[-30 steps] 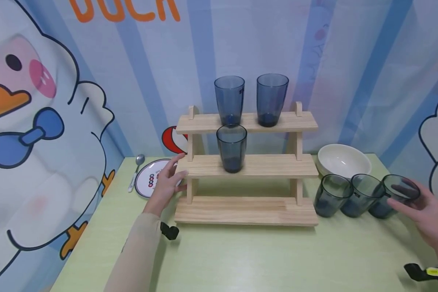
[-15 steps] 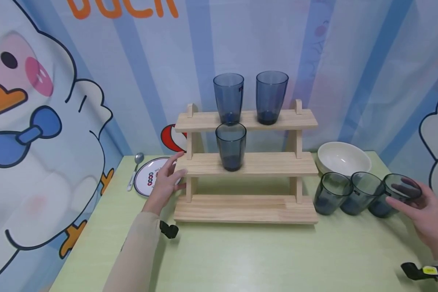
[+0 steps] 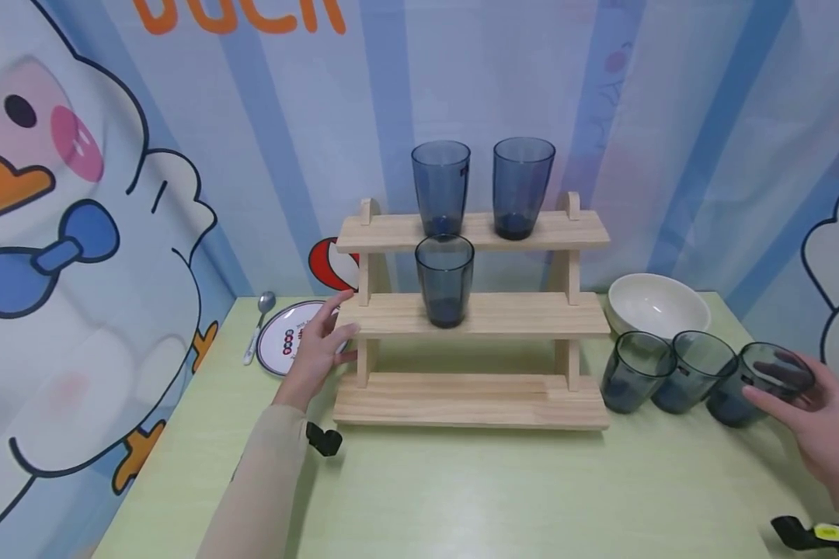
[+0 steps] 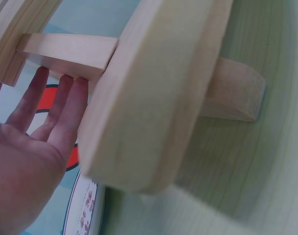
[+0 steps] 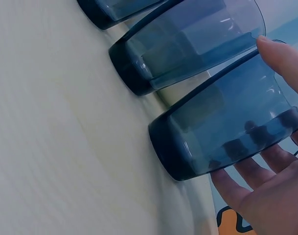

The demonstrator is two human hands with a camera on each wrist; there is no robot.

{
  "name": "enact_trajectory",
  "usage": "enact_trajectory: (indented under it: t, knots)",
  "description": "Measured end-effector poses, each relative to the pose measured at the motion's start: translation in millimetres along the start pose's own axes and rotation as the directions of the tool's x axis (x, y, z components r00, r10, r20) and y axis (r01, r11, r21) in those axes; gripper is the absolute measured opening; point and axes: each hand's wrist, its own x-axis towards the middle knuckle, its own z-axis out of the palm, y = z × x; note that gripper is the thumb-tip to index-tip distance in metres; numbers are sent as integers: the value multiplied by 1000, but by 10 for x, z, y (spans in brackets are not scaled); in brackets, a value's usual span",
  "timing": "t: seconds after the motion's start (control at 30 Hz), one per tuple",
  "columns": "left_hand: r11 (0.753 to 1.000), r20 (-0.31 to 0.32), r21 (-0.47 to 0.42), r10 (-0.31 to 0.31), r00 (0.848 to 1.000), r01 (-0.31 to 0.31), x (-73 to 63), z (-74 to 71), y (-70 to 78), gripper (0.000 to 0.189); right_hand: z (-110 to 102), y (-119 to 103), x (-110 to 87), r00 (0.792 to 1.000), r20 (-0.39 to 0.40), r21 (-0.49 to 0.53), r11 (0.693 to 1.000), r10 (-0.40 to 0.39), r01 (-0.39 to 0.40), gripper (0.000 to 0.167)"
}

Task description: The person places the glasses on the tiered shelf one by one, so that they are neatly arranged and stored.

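Observation:
At the right in the head view, my right hand (image 3: 821, 427) holds a blue-grey drinking glass (image 5: 227, 117) near its rim, thumb on one side and fingers on the other. Two more such glasses, a middle one (image 3: 692, 373) and a left one (image 3: 636, 373), stand in a row beside it. My left hand (image 3: 318, 349) touches the left side of a three-tier wooden rack (image 3: 517, 314). In the left wrist view its fairly straight fingers (image 4: 73, 112) rest against a rack upright (image 4: 65, 51). One glass (image 3: 445, 283) stands on the middle tier and two (image 3: 439, 186) on the top tier.
A white bowl (image 3: 657, 303) stands behind the row of glasses. Left of the rack, a printed plate (image 3: 276, 341) and a spoon (image 3: 257, 330) lie on the light green table (image 3: 461, 497). A duck-patterned curtain (image 3: 308, 155) hangs close behind.
My right hand has shifted the held glass slightly to the right and toward me, apart from the middle glass. The left hand stays at the rack.

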Motion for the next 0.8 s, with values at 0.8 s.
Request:
enact_trajectory:
  t: [0.8]
  knots:
    - [1000,0,-7,2,1000,-2,0,5,-1,61,-116,-570,-162,967,-254,-30,999,-25,18,69]
